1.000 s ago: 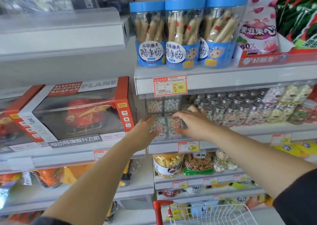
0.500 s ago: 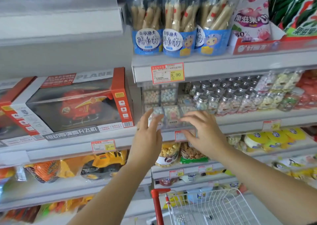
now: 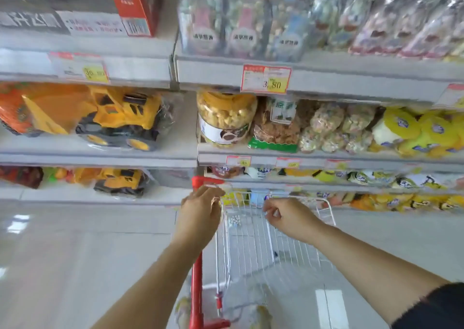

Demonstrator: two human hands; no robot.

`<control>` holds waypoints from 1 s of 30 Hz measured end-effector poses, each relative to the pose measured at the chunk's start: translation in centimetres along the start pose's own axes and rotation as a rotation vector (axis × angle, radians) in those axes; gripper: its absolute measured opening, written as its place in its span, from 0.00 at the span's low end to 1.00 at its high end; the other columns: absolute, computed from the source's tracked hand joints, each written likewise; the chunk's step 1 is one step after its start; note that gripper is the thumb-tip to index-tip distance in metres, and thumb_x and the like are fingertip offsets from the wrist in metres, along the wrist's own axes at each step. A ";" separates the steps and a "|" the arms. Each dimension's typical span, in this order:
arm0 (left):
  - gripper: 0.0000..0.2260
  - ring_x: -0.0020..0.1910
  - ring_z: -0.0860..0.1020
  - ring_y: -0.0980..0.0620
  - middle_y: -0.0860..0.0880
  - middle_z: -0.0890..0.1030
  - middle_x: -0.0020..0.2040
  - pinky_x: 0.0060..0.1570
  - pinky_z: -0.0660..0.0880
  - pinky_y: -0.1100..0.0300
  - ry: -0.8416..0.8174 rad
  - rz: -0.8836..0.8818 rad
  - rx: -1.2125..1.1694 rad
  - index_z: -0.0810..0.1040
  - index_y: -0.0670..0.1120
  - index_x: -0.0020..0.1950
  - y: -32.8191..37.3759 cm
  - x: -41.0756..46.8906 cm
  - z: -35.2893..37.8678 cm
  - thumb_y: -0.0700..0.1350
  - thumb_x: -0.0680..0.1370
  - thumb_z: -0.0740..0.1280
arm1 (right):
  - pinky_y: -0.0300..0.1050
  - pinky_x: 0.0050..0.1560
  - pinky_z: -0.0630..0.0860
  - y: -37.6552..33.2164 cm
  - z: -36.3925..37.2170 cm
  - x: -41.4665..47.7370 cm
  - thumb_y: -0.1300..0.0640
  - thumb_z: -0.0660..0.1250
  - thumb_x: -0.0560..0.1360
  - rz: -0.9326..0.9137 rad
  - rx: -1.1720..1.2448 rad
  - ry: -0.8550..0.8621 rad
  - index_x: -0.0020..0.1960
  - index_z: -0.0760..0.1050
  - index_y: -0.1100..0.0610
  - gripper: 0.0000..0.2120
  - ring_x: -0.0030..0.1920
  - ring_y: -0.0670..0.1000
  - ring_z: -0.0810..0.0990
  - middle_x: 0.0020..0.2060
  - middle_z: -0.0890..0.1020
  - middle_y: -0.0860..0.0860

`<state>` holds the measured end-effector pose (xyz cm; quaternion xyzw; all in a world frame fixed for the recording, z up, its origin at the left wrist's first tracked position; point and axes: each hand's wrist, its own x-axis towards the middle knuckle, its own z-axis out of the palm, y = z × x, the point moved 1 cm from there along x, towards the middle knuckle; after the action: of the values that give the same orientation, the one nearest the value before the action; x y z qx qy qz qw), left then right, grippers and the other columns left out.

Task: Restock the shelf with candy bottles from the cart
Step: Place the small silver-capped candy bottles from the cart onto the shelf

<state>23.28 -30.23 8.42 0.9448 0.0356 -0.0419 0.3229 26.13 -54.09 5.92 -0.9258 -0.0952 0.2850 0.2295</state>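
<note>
Clear candy bottles (image 3: 241, 25) with round labels stand in a row on the shelf (image 3: 326, 77) at the top, above the 3.80 price tag. Below, a white wire cart (image 3: 251, 241) with a red frame stands on the floor. One small candy bottle (image 3: 234, 220) shows inside the cart near its left wall. My left hand (image 3: 200, 213) hovers over the cart's left rim, fingers loosely curled, holding nothing. My right hand (image 3: 288, 215) hangs over the basket, fingers loosely curled and empty.
Yellow toy trucks (image 3: 120, 120) in bags fill the left shelves. A popcorn jar (image 3: 224, 118), snack bags and yellow packets (image 3: 414, 133) sit on the shelf under the candy. A boxed toy (image 3: 130, 2) is at top left. Pale floor tiles lie to the left.
Both hands let go of the candy bottles on the shelf and dropped down to the cart. The view tilted downward with them.
</note>
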 end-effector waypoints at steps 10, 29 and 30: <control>0.13 0.58 0.74 0.47 0.52 0.79 0.57 0.56 0.74 0.53 0.160 -0.082 -0.006 0.82 0.49 0.55 -6.9 0.3 6.9 0.35 0.75 0.66 | 0.49 0.63 0.72 6.9 14.0 10.5 0.54 0.66 0.77 -0.031 -0.142 -0.314 0.66 0.73 0.52 0.17 0.64 0.53 0.74 0.64 0.75 0.52; 0.11 0.47 0.71 0.45 0.51 0.81 0.48 0.49 0.71 0.51 0.434 0.136 0.025 0.82 0.46 0.50 -8.8 2.4 9.3 0.34 0.75 0.64 | 0.53 0.53 0.77 13.5 28.1 21.7 0.57 0.70 0.71 -0.048 -0.329 -0.240 0.71 0.64 0.50 0.31 0.61 0.58 0.72 0.62 0.73 0.53; 0.11 0.47 0.71 0.45 0.51 0.81 0.48 0.49 0.71 0.53 0.441 0.139 0.041 0.82 0.46 0.50 -8.7 2.3 9.3 0.34 0.74 0.65 | 0.52 0.52 0.77 13.2 27.2 20.9 0.54 0.71 0.70 -0.038 -0.280 -0.256 0.70 0.65 0.49 0.30 0.60 0.57 0.73 0.61 0.74 0.52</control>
<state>24.23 -28.95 -4.44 0.9377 0.0393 0.1872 0.2902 28.33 -49.11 -30.47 -0.9029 -0.1799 0.3798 0.0900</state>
